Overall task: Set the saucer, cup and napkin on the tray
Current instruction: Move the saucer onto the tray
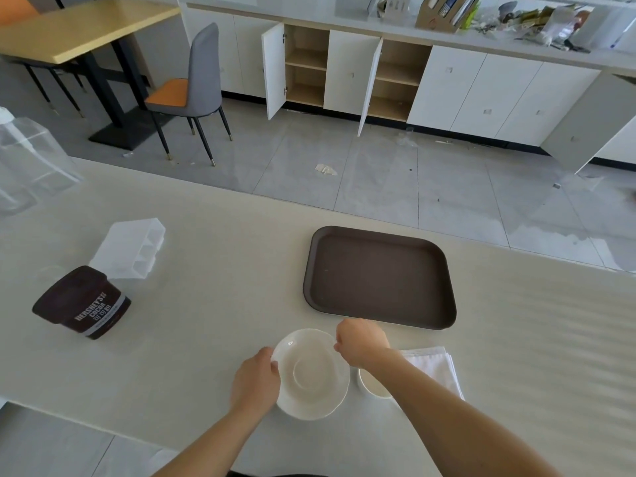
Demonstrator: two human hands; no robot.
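The right forearm hides most of the cup [373, 387] and perhaps part of the napkin [435, 368].

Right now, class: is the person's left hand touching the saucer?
Touching. The head view shows the left hand with its fingers wrapped on the saucer's left rim.

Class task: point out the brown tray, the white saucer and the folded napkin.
Brown plastic tray [378, 277], head view, bare flat middle.
White ceramic saucer [311, 373], head view, centre well.
Folded white napkin [435, 370], head view, top fold.
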